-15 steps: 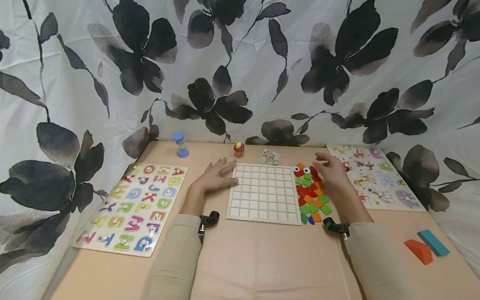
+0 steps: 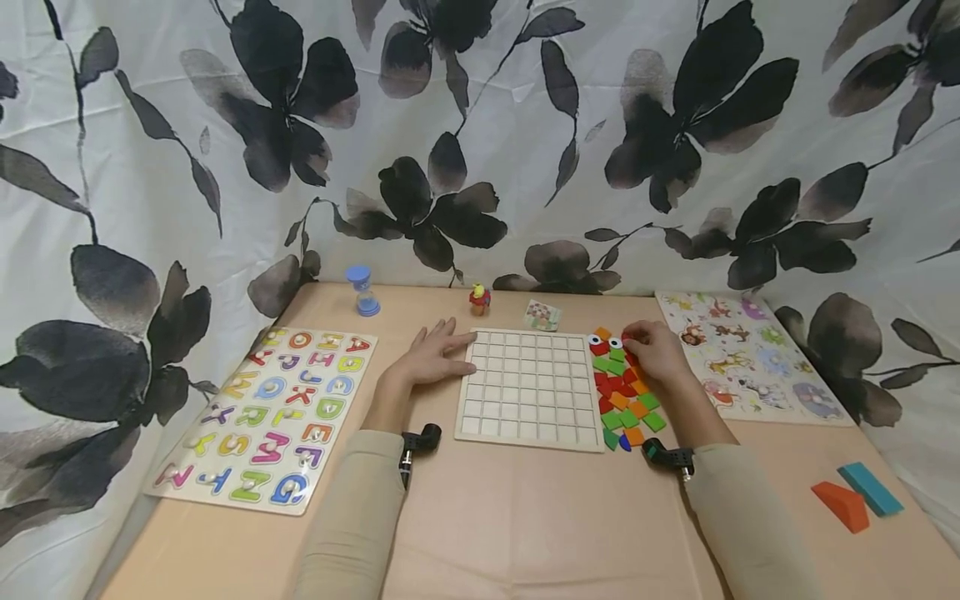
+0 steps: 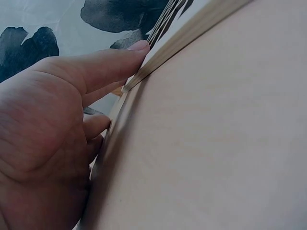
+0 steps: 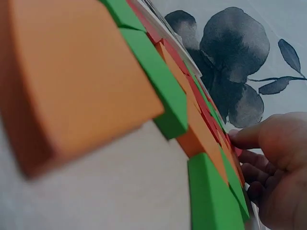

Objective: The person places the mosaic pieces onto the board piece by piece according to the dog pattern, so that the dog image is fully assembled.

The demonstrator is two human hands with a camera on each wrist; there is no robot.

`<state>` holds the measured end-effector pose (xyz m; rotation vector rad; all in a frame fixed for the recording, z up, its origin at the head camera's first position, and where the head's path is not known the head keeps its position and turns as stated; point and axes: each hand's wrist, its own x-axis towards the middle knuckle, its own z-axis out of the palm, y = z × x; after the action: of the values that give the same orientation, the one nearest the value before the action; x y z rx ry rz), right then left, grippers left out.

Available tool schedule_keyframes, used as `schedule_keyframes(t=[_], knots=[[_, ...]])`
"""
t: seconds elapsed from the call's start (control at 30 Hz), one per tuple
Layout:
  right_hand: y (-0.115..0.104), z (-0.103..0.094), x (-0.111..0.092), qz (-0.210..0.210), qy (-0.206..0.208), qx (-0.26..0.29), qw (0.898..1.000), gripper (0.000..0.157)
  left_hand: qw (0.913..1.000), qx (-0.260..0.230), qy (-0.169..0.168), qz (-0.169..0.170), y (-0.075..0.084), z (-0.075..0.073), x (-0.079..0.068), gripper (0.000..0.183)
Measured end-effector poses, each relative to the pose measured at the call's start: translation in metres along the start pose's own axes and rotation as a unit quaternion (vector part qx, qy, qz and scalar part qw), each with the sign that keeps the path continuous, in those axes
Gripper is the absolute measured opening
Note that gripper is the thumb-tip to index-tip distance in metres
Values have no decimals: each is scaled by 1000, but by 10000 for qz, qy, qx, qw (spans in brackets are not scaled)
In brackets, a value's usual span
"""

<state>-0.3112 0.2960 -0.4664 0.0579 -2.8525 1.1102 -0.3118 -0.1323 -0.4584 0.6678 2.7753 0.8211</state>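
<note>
A pale wooden grid board (image 2: 532, 390) lies flat on the table. My left hand (image 2: 429, 358) is at its left side, fingers spread, with the thumb on the board's edge; in the left wrist view, that thumb (image 3: 139, 46) touches the rim. On the right, small red, green and orange tiles (image 2: 618, 392) lie in a cluster against the board. My right hand (image 2: 658, 354) is at the far right of the cluster, pinching a red tile (image 4: 238, 151) between thumb and fingers. Two tiles near the top carry round eyes (image 2: 615, 342).
An alphabet puzzle board (image 2: 277, 417) lies left and an animal puzzle board (image 2: 750, 358) right. Along the back stand a blue sand timer (image 2: 363, 292), a small red-and-yellow figurine (image 2: 479, 299) and a picture card (image 2: 542, 315). Orange (image 2: 842, 506) and blue blocks (image 2: 870, 489) lie front right.
My right hand has come down a little onto the tiles, and its fingers have drawn together on a red one. The left hand stays at the board's edge.
</note>
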Motion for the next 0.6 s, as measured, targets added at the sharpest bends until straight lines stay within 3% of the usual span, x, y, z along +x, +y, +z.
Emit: schedule_keyframes(t=[0.2,0.3,0.37,0.47,0.6], knots=[[-10,-6,1,358,216,496,9979,18,10000,15,-7,-27,2,0,1,70],[-22,-11,6,289,244,863,9955,19,10000,-25,-4,-27,3,-1,1,70],[-36,-12,11,-48,90,1007,9949,21,10000,-51,0,-16,3,-1,1,70],[-68,-5,19,-893,-397,1062,9895,21,10000,-78,-5,-22,3,-1,1,70],[-115,21,30,-1673,-1060,1032,9748,18,10000,-62,-18,-43,0,0,-1,69]])
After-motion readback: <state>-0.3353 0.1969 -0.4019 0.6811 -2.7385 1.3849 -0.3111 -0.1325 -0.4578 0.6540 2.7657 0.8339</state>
